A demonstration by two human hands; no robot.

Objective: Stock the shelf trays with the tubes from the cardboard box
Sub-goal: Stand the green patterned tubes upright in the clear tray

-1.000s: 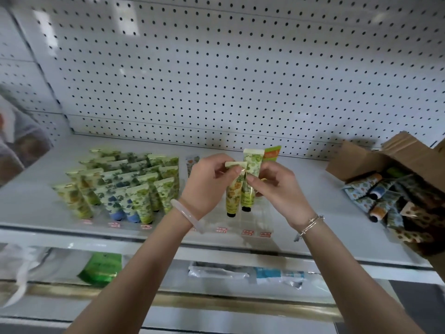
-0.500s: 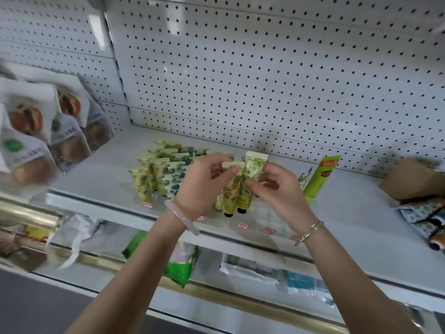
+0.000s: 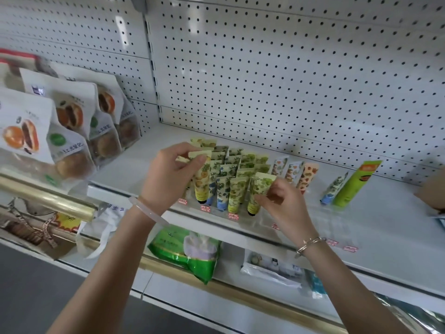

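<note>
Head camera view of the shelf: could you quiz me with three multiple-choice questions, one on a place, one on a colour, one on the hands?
1. Relative to the stocked tubes, the snack bags stand: A. right B. left C. below
2. The tallest tube is: A. bright green B. red C. black
3. The hands: A. both empty B. share one tube C. each hold a tube
Answers: B, the bags fill the bay on the left; A, its body is green; C, the left hand grips a yellow tube, the right hand pinches a green tube.

head cam, close, facing shelf (image 3: 385,213)
</note>
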